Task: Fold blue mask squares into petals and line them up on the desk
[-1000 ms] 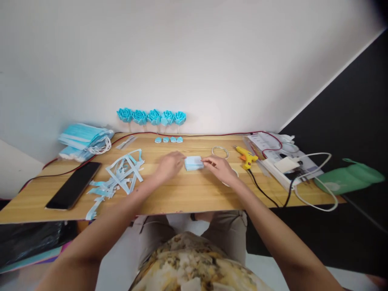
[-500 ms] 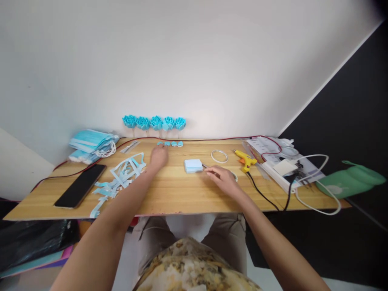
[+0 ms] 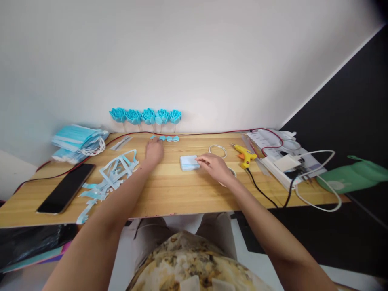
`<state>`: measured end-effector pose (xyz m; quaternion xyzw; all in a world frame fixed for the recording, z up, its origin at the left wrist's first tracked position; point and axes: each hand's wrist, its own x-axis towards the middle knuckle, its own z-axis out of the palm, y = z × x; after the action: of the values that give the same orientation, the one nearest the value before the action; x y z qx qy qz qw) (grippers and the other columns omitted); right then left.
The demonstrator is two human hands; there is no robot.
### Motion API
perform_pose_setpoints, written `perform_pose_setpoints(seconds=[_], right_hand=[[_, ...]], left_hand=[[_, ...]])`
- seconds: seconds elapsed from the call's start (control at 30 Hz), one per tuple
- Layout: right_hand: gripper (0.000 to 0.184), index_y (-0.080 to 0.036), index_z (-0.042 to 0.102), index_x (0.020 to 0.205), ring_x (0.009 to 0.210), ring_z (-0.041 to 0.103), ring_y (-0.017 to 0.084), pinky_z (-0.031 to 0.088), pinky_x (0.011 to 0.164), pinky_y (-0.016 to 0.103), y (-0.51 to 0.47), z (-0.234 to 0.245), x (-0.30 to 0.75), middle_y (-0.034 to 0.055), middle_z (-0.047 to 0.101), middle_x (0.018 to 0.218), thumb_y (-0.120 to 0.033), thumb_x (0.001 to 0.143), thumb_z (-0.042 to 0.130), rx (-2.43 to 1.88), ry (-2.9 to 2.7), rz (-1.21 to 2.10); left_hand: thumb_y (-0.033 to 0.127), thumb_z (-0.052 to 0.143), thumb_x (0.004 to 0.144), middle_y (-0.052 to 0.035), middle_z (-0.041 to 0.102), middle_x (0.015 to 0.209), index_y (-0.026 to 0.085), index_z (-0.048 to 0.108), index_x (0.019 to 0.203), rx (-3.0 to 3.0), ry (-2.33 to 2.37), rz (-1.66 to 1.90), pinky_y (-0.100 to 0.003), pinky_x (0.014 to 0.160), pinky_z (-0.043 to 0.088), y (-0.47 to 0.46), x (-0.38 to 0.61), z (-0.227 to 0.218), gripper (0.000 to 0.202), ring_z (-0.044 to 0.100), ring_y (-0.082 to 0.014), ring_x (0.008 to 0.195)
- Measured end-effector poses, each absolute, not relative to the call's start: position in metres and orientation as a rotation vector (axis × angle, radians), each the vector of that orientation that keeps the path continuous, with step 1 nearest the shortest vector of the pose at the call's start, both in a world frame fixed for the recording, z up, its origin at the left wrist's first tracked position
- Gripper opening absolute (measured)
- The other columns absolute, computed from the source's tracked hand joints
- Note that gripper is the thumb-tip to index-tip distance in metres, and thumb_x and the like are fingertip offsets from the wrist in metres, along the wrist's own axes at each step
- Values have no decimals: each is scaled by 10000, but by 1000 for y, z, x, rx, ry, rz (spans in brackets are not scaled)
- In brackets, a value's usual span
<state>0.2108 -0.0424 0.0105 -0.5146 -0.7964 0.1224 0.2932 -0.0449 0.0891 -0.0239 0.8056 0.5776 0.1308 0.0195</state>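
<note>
My left hand (image 3: pixel 155 151) reaches to the back of the table, its fingertips at the left end of a row of small folded blue petals (image 3: pixel 169 138). The back of the hand hides most of its fingers, so whether it holds a petal is unclear. My right hand (image 3: pixel 214 165) pinches at the right edge of a stack of light-blue mask-fabric pieces (image 3: pixel 188 163), thumb and forefinger together at the upper piece. Behind the petals, several blue fabric roses (image 3: pixel 148 116) on thin stems lean against the wall.
Cut blue-white strips (image 3: pixel 113 176), a black phone (image 3: pixel 66 189) and a pile of face masks (image 3: pixel 75 141) lie on the left. To the right are a wire ring (image 3: pixel 217 150), a yellow glue gun (image 3: pixel 247 156), a white power strip (image 3: pixel 278 174) with cables, and a green bottle (image 3: pixel 353 178).
My right hand has moved from beside the fabric stack onto its right edge. My left hand stays by the petals. The whole view has shifted slightly.
</note>
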Motion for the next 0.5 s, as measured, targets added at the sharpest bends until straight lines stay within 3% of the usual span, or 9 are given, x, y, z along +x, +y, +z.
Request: perform_pose_setpoints(seconds=[0.27, 0.5], right_hand=[[95, -209, 683, 915, 934, 589, 204, 395, 748, 279, -20, 9, 189, 60, 688, 974, -214, 878, 596, -1434, -2450, 137], [161, -192, 674, 823, 746, 589, 144, 358, 660, 240, -16, -1, 192, 18, 690, 819, -195, 893, 529, -1424, -2236, 394]], left_hand=[[147, 398, 864, -168, 596, 1164, 108, 619, 1147, 2516, 1723, 622, -393, 982, 392, 80, -52, -18, 361, 524, -279, 1113], [182, 477, 836, -108, 659, 1140, 138, 670, 1081, 2105, 1296, 1106, -351, 984, 418, 40, -27, -4, 316, 579, -229, 1083]])
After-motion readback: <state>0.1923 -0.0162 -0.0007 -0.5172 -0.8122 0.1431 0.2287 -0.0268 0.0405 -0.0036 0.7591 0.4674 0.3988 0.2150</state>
